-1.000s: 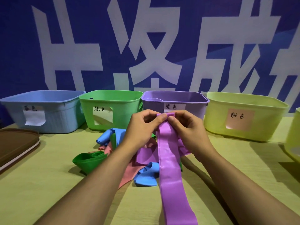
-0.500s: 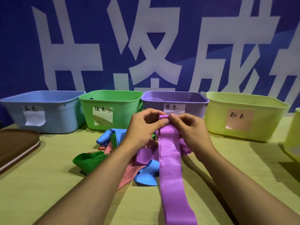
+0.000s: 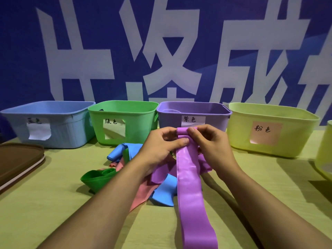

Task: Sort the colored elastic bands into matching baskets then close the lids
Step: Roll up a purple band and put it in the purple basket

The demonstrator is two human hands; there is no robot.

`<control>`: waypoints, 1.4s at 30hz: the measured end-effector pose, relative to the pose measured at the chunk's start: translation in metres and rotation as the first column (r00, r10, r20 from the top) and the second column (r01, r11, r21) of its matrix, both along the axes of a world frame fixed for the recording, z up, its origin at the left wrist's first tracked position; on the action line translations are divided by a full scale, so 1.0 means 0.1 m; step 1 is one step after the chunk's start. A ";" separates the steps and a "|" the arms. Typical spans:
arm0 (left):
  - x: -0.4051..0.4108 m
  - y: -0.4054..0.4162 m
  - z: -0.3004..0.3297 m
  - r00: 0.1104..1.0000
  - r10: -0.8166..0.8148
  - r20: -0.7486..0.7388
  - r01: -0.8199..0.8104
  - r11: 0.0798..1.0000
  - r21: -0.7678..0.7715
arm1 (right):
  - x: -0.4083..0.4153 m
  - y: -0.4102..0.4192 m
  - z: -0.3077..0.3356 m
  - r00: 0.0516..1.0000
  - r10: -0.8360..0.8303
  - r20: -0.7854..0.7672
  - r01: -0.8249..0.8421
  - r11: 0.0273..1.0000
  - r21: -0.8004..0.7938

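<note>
A long purple elastic band (image 3: pixel 190 186) runs from the table's near edge up to my hands, its far end curled into a small roll. My left hand (image 3: pixel 161 146) and my right hand (image 3: pixel 210 142) both pinch that rolled end, just in front of the purple basket (image 3: pixel 213 123). Under my wrists lies a heap of bands: a green one (image 3: pixel 97 177), a blue one (image 3: pixel 163 193), another blue one (image 3: pixel 120 151), a pink one (image 3: pixel 142 193) and more purple. The blue basket (image 3: pixel 62 126), green basket (image 3: pixel 138 123) and yellow basket (image 3: pixel 294 139) with a pink label stand in the same row.
A brown lid (image 3: pixel 18 162) lies at the left edge of the yellow-green table. Part of another yellow basket (image 3: pixel 325 159) shows at the right edge. A blue wall with large white characters stands right behind the baskets.
My fingers have turned the purple band's far end over a little more, so the roll is slightly thicker. Both hands stay in the same spot.
</note>
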State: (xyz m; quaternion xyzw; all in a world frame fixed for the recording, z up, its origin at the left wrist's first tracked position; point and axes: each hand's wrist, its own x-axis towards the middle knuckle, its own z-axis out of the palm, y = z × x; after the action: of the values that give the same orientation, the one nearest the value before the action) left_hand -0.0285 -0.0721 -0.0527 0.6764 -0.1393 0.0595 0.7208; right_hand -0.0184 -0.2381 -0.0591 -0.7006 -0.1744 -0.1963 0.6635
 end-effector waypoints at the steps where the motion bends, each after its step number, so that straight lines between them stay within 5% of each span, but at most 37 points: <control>1: 0.01 0.00 -0.01 1.000 -0.010 -0.024 0.010 1.000 -0.027 | 0.00 0.00 0.00 1.000 0.005 0.004 -0.005 1.000 -0.001; 24: -0.02 0.00 0.06 0.981 -0.149 -0.127 0.122 0.972 -0.202 | 0.01 -0.02 -0.05 0.996 0.083 0.008 -0.083 0.995 -0.059; 30: 0.02 0.00 0.01 0.985 0.071 -0.155 -0.074 0.997 -0.013 | 0.01 -0.01 -0.06 0.995 0.093 0.025 -0.091 0.993 -0.079; 37: 0.03 -0.02 0.02 0.991 0.117 -0.060 -0.123 0.986 -0.114 | -0.06 0.01 -0.02 0.984 0.148 -0.097 -0.152 0.988 -0.032; 42: 0.01 -0.04 0.03 0.993 0.110 -0.036 -0.113 0.989 -0.095 | -0.15 0.04 0.06 0.974 0.010 -0.227 -0.031 0.996 -0.085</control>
State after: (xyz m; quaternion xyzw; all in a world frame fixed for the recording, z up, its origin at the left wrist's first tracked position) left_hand -0.0271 -0.0759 -0.0498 0.6482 -0.0871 0.0960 0.7503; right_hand -0.0336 -0.2338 -0.0535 -0.7452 -0.1136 -0.1006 0.6494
